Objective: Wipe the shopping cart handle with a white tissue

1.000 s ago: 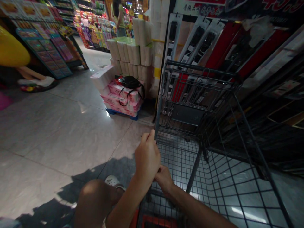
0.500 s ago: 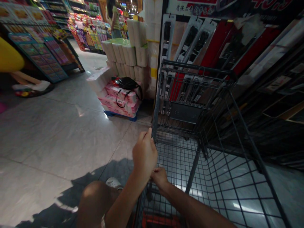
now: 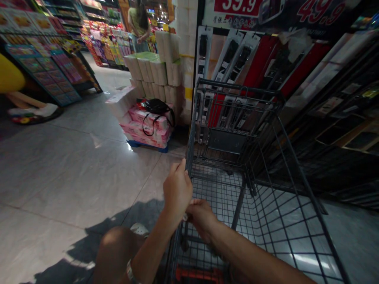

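A black wire shopping cart fills the right half of the view, its mesh basket showing nothing inside. My left hand is closed over the cart's left side rail, knuckles up and thumb side toward the basket. Just nearer to me, my right hand reaches across the basket to the same rail. Its fingers are curled in, and the tips are partly hidden behind my left wrist. A small pale bit shows by the right fingertips; what it is I cannot make out.
Ahead are stacked paper packs and pink packs on a blue pallet, with a black bag on top. A rack of hanging boxed goods stands behind the cart. Another person stands in the background; a display shelf is at left.
The view has shifted slightly, so the surroundings sit a little lower and further left. My right hand has come a bit further up along the rail. The person in the background has turned.
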`<action>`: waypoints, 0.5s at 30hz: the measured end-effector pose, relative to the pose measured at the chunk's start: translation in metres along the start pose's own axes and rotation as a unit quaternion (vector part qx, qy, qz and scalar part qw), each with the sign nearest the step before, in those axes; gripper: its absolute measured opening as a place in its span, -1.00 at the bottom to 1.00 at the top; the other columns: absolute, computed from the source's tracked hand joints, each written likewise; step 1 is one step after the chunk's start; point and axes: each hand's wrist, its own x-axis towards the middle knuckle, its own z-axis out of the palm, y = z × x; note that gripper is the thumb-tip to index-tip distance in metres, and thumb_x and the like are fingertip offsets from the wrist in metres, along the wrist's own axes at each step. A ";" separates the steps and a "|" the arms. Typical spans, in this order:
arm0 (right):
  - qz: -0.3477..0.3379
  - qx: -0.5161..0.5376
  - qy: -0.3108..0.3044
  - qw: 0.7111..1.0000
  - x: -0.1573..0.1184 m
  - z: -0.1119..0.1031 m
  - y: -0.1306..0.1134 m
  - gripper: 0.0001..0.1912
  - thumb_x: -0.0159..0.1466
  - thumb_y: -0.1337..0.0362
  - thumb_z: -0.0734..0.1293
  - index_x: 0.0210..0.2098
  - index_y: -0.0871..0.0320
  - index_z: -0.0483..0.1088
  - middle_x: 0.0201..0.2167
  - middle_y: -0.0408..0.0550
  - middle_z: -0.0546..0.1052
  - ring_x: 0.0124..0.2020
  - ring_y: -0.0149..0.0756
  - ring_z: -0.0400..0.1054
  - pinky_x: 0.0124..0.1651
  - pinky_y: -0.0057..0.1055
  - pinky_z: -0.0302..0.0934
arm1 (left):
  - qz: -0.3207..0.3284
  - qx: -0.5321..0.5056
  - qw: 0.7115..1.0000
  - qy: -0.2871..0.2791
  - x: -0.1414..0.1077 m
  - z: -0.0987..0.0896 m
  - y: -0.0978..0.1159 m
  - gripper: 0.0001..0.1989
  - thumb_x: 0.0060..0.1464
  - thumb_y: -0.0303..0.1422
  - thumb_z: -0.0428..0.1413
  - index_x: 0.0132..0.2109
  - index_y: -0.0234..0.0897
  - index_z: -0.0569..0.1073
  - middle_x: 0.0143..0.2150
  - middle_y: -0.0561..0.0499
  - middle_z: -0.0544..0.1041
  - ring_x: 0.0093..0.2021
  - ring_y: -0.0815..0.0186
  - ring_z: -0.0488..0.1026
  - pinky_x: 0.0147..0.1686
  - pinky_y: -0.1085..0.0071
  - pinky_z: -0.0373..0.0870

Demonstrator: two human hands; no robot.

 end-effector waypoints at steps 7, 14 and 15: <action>0.013 0.064 -0.010 0.998 -0.004 -0.003 -0.003 -0.83 -0.25 0.37 0.38 -0.74 0.16 0.26 -0.79 -0.27 0.31 -0.70 -0.51 0.13 -0.55 -0.49 0.04 | -0.007 -0.010 1.000 -0.014 0.001 -0.001 0.001 -0.56 0.12 -0.51 -0.12 0.14 -0.42 0.33 -0.07 -0.17 0.47 -0.12 0.24 0.44 -0.14 0.30 0.41; 0.056 0.080 0.044 0.994 0.013 -0.010 0.044 -0.84 -0.25 0.38 0.33 -0.75 0.15 0.21 -0.80 -0.29 0.27 -0.70 -0.53 0.08 -0.59 -0.53 -0.04 | -0.005 -0.008 1.000 -0.016 0.000 -0.001 0.000 -0.56 0.12 -0.50 -0.12 0.14 -0.43 0.33 -0.11 -0.17 0.47 -0.14 0.23 0.44 -0.15 0.27 0.42; 0.052 0.089 0.049 0.994 0.014 -0.010 0.045 -0.84 -0.25 0.38 0.33 -0.75 0.14 0.20 -0.81 -0.29 0.26 -0.70 -0.53 0.08 -0.60 -0.53 -0.04 | -0.005 -0.012 1.000 -0.013 0.000 -0.001 -0.001 -0.56 0.12 -0.50 -0.11 0.13 -0.43 0.34 -0.12 -0.17 0.47 -0.13 0.22 0.44 -0.13 0.28 0.41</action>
